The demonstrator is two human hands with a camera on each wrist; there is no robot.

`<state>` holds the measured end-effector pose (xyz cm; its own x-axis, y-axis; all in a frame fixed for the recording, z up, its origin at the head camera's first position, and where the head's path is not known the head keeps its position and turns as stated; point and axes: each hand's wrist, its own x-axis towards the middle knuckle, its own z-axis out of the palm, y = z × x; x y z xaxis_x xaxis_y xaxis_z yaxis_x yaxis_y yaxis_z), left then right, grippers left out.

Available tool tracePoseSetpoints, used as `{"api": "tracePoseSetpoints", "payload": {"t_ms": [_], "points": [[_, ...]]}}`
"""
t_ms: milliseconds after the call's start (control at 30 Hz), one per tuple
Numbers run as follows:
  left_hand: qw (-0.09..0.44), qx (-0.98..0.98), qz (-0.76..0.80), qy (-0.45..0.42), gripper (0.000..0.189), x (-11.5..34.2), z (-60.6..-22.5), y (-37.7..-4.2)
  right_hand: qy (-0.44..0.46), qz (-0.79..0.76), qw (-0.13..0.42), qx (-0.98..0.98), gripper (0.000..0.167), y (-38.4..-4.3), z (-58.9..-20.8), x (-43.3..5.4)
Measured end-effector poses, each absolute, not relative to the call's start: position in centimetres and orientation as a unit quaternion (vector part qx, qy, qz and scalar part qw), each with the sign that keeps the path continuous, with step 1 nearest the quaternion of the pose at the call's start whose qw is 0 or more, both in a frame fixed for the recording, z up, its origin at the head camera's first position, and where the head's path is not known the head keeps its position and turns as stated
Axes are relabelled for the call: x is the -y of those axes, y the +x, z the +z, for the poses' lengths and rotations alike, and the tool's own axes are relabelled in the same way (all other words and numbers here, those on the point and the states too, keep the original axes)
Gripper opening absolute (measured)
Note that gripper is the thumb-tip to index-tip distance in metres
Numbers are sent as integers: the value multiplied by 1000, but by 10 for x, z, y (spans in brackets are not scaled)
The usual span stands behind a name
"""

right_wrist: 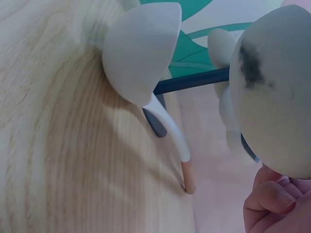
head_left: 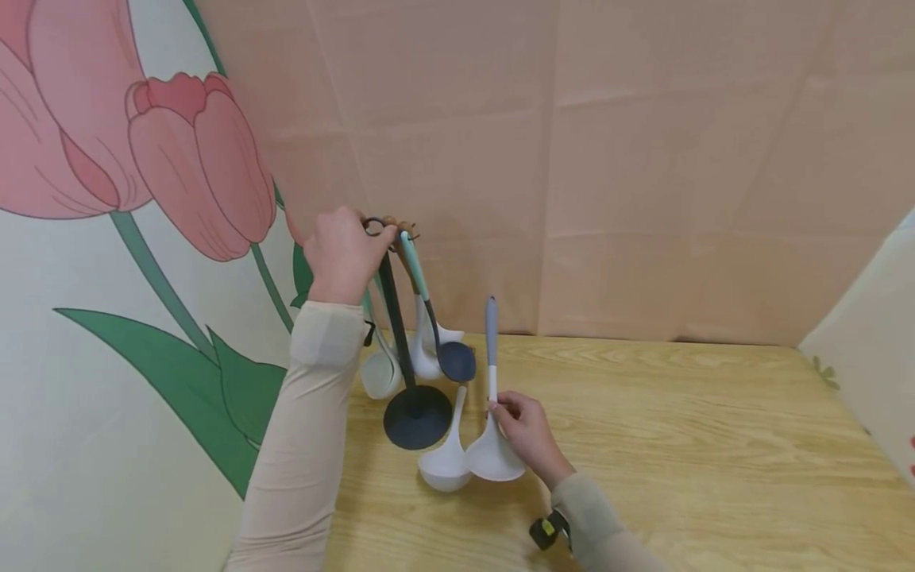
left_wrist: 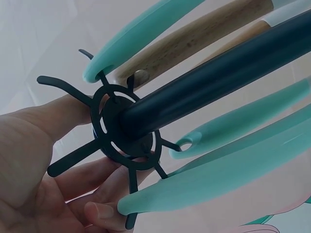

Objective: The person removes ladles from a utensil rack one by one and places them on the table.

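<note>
Here, a creased peach-coloured cloth spans the back, and a white panel printed with pink tulips fills the left. Below lies a pale wood-grained desk. Toward its left end is a black utensil rack with a slim pole, a round base and hooks round its top.

To the rack's right, as I see it, a white ladle with a grey-blue handle is held handle-up; its bowl has a dark smudge underneath. Near it, a white ladle with a tan handle end rests bowl-down on the desk. A dark ladle with a mint handle hangs from the rack, among other mint-handled and wooden-handled utensils.

The left hand grips the rack's top, its fingers curled round it. The right hand pinches the grey-blue-handled ladle's neck, fingers and thumb clamped on it. A small black device sits at the right wrist.
</note>
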<state>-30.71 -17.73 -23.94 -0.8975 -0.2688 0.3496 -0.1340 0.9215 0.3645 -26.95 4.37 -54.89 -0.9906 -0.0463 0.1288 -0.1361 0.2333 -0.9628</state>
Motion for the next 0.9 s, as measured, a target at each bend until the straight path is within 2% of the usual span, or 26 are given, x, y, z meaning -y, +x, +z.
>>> {"api": "tracePoseSetpoints", "payload": {"t_ms": [767,900], "points": [[196,960,-165,110,43,175,-238,-306,-18,575,-59,816,22,-284,-590,-59],[198,960,-163,110,44,175,-239,-306,-19,572,-63,817,23,-285,-593,-60]]}}
